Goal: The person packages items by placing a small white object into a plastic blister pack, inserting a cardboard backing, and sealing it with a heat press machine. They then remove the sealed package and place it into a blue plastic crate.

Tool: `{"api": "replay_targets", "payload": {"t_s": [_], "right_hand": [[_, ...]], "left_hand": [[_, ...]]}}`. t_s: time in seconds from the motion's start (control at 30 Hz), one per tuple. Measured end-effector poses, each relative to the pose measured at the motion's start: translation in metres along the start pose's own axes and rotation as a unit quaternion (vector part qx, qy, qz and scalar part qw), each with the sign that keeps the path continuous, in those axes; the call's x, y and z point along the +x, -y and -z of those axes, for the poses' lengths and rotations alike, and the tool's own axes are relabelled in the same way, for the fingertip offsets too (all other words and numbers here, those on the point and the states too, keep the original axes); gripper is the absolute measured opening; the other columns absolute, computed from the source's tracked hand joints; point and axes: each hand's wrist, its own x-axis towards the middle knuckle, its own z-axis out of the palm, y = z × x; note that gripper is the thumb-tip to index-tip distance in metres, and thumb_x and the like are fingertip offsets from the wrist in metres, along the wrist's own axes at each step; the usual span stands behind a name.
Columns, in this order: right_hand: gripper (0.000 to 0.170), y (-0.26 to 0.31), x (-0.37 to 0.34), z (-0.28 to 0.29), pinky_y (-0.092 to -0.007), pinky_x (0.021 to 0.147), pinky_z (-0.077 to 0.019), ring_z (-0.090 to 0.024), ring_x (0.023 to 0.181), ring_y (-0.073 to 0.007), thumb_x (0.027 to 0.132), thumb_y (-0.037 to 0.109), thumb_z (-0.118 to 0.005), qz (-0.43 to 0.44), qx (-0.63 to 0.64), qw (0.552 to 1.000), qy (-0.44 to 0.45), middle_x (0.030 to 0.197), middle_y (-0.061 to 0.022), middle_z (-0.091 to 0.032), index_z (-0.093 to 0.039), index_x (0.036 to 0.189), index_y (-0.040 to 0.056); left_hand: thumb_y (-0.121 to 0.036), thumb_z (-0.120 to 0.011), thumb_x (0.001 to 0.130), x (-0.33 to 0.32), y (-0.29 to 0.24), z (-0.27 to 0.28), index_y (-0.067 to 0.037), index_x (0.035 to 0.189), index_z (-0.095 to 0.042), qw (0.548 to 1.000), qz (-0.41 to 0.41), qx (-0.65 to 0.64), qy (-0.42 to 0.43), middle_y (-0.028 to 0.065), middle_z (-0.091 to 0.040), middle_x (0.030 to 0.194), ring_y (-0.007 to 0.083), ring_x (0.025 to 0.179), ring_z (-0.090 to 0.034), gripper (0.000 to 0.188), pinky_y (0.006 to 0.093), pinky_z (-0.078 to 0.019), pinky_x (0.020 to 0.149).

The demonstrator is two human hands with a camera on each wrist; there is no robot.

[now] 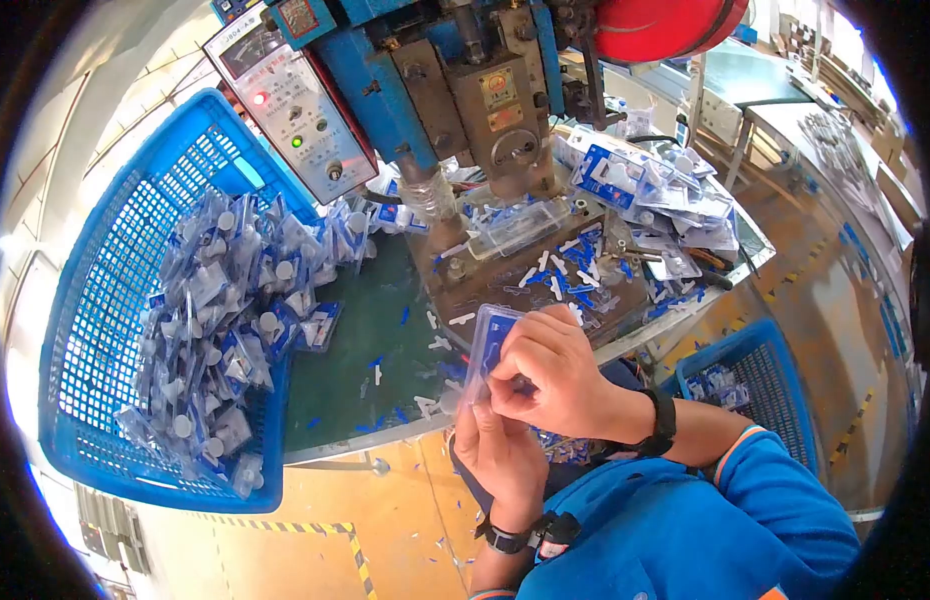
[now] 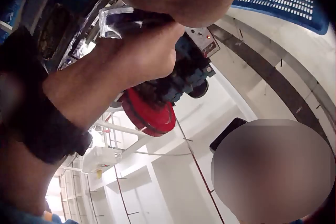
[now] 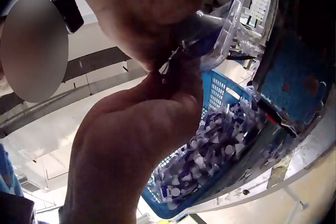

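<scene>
A clear plastic blister pack with a blue card [image 1: 488, 345] is held between both hands, over the front edge of the bench. My left hand [image 1: 502, 462] pinches its lower end between thumb and fingers. Curled at the pack's right side, my right hand [image 1: 551, 378] grips it near the same end, knuckles up. The two hands meet there and hide that end of the pack. In the right wrist view the pack's clear edge [image 3: 229, 36] sticks out beyond the fingers. The left wrist view shows its clear corner [image 2: 113, 20] past the right hand.
A blue basket [image 1: 95, 300] heaped with similar packs [image 1: 220, 310] stands at left. Behind the hands is a blue press [image 1: 465, 90] with a control box [image 1: 300, 120]. White and blue scraps [image 1: 575, 270] litter its base. More packs [image 1: 655, 190] pile at right; another basket [image 1: 785, 390] stands lower.
</scene>
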Motion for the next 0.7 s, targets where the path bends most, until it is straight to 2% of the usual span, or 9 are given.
{"api": "replay_targets", "payload": {"t_s": [0.1,0.2,0.27,0.3,0.4,0.5,0.6,0.7], "right_hand": [[0.027,0.004,0.001,0.003,-0.0355,0.073,-0.0395,-0.057,0.072,-0.0213,0.064,0.006,-0.078,0.006,-0.028,1.0,0.003,0.077,-0.0005,-0.057,-0.056,0.078,0.0136],[0.027,0.014,0.007,0.009,-0.0352,0.074,-0.0395,-0.057,0.073,-0.0202,0.065,0.008,-0.079,0.03,-0.068,0.997,-0.005,0.078,0.0004,-0.058,-0.058,0.081,0.0143],[0.026,0.017,0.011,0.011,-0.0348,0.074,-0.0396,-0.057,0.073,-0.0196,0.066,0.009,-0.08,0.036,-0.076,0.996,-0.02,0.079,0.0012,-0.058,-0.06,0.083,0.015],[0.024,0.017,0.011,0.008,-0.0349,0.072,-0.0392,-0.057,0.072,-0.02,0.067,0.01,-0.078,0.04,-0.057,0.997,-0.031,0.078,0.0013,-0.058,-0.06,0.082,0.0149],[0.023,0.02,0.015,0.007,-0.0355,0.07,-0.038,-0.056,0.072,-0.0216,0.065,0.009,-0.077,-0.029,0.024,0.999,0.006,0.075,0.0003,-0.057,-0.058,0.078,0.0137],[0.024,0.02,0.018,0.007,-0.0363,0.069,-0.0367,-0.054,0.072,-0.0233,0.063,0.008,-0.075,-0.056,0.043,0.997,0.035,0.072,-0.0006,-0.055,-0.054,0.074,0.0128],[0.026,0.017,0.019,-0.001,-0.0376,0.071,-0.0362,-0.054,0.074,-0.0239,0.061,0.008,-0.074,-0.063,0.021,0.998,-0.013,0.071,-0.0004,-0.054,-0.051,0.07,0.0135],[0.024,0.023,0.023,0.001,-0.0389,0.075,-0.0361,-0.054,0.079,-0.0236,0.061,0.008,-0.074,-0.052,0.047,0.997,-0.014,0.072,-0.0004,-0.054,-0.052,0.069,0.0138]], "left_hand": [[-0.015,-0.049,0.104,0.0,-0.001,-0.003,0.006,0.118,-0.061,1.0,-0.014,0.001,0.009,0.0103,-0.064,0.113,0.0168,0.104,-0.059,0.028,0.0301,-0.0477,0.091],[-0.017,-0.05,0.103,-0.001,0.001,0.009,0.005,0.116,-0.063,0.993,-0.072,0.097,0.009,0.0091,-0.062,0.114,0.0169,0.104,-0.058,0.028,0.0299,-0.0469,0.088],[-0.018,-0.051,0.103,-0.001,0.003,0.007,0.004,0.115,-0.064,0.988,-0.087,0.124,-0.023,0.0086,-0.061,0.113,0.0175,0.104,-0.057,0.028,0.0306,-0.0466,0.087],[-0.019,-0.051,0.103,0.0,0.004,0.006,0.004,0.114,-0.064,0.985,-0.095,0.138,-0.038,0.0083,-0.06,0.113,0.0177,0.104,-0.057,0.029,0.031,-0.0464,0.086],[-0.022,-0.052,0.103,0.003,0.0,0.005,0.005,0.113,-0.064,0.968,-0.149,0.202,-0.03,0.0086,-0.06,0.114,0.0196,0.105,-0.057,0.03,0.0337,-0.0469,0.088],[-0.022,-0.052,0.103,0.003,0.001,0.007,0.005,0.114,-0.063,0.97,-0.151,0.191,-0.026,0.0094,-0.06,0.114,0.0206,0.104,-0.058,0.032,0.0351,-0.0471,0.089],[-0.023,-0.05,0.104,0.001,0.001,0.002,0.006,0.117,-0.061,0.982,-0.141,0.109,-0.057,0.0106,-0.059,0.114,0.0218,0.106,-0.058,0.034,0.0364,-0.0475,0.09],[-0.023,-0.048,0.104,0.002,-0.001,0.011,0.007,0.119,-0.059,0.979,-0.146,0.137,-0.04,0.0116,-0.06,0.116,0.0217,0.107,-0.058,0.036,0.0353,-0.0479,0.091]]}}
